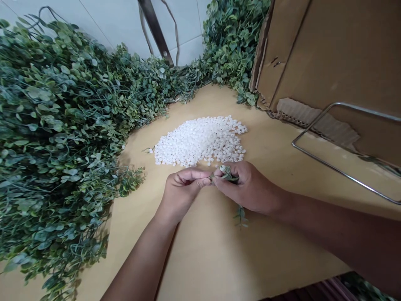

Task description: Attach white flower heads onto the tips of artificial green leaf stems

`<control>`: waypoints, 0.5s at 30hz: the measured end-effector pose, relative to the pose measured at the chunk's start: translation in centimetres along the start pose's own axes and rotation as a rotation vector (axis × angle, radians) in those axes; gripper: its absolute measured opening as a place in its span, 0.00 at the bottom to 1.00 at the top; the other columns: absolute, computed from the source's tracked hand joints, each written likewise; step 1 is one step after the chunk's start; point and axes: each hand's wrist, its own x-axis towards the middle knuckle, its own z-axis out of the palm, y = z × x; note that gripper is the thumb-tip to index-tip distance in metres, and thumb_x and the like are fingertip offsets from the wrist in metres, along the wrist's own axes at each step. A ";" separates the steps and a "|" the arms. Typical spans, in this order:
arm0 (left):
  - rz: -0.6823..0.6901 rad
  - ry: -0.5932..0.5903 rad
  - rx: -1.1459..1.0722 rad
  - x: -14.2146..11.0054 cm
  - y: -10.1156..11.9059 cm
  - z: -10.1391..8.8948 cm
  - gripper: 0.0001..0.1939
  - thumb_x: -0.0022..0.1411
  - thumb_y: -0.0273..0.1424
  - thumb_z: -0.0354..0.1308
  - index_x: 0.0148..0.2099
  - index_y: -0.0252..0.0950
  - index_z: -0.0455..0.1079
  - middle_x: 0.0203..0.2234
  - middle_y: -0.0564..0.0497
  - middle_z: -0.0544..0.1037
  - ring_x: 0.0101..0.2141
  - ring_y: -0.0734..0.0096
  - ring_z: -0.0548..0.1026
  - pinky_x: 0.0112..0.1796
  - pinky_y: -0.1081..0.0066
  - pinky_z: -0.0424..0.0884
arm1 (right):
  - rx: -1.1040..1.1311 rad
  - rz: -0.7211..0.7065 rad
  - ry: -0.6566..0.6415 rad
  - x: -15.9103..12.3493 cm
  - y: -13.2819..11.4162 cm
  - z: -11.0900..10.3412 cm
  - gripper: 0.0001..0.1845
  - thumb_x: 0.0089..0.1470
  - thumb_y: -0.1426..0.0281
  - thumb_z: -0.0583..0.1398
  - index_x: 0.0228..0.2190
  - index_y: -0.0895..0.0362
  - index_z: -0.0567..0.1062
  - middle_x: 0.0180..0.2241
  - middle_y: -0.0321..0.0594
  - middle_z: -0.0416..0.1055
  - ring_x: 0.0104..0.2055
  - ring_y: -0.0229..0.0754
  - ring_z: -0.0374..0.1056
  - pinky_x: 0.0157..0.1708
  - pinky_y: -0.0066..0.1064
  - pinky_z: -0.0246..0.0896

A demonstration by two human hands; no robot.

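**Two hands pinch a leafy sprig over the tabletop**

Nearest the camera, two bare forearms reach in over the tan table (203,259), and the hands meet just short of the white heap. The right hand (247,188) is closed around a small green sprig (228,173); its stem runs through the curled fingers and a bit of leaf hangs out below the palm, close above the table. A small white piece (222,168) sits at the sprig's upper end, against the thumb. The left hand (181,188) is curled too, thumb and forefinger pinched together at the sprig's tip, so both hands grip the same sprig from opposite ends, touching fingertip to fingertip.

Judging from the pose, the step in hand is fitting or seating a white piece on the stem tip. Doing it well would seem to call for a steady right-hand hold close to the tip, so the thin stem does not bend, and a light, straight push from the left pinch rather than a twist.

Just beyond the fingers lies the pile of small white pieces (200,142), spread loose on the table. To the left a thick bank of green foliage (62,138) crowds the edge and curves round behind. On the right rest a bent metal wire frame (332,167) and a cardboard box (328,54); farthest back is a tiled wall (119,21).
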 end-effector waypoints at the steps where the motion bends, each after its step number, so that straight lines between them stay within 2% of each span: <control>1: 0.002 -0.002 -0.006 0.0 0.0 0.0 0.11 0.34 0.33 0.72 0.22 0.35 0.76 0.22 0.51 0.80 0.25 0.74 0.76 0.34 0.74 0.74 | -0.002 0.004 -0.002 0.0 0.0 0.0 0.16 0.49 0.66 0.50 0.16 0.59 0.53 0.16 0.29 0.46 0.19 0.24 0.43 0.19 0.21 0.40; 8: 0.000 0.010 0.023 0.2 0.0 0.3 0.13 0.32 0.34 0.73 0.22 0.34 0.76 0.22 0.51 0.80 0.25 0.73 0.76 0.34 0.72 0.74 | -0.066 -0.012 0.021 -0.1 -0.1 0.1 0.14 0.48 0.69 0.51 0.16 0.59 0.53 0.16 0.29 0.46 0.20 0.25 0.44 0.20 0.21 0.40; 15: 0.007 -0.014 0.003 0.0 0.0 0.0 0.12 0.34 0.34 0.72 0.23 0.35 0.77 0.23 0.51 0.81 0.27 0.74 0.77 0.35 0.75 0.74 | -0.043 -0.039 0.023 0.1 0.0 0.1 0.15 0.49 0.68 0.51 0.16 0.59 0.53 0.16 0.29 0.47 0.19 0.24 0.43 0.19 0.20 0.40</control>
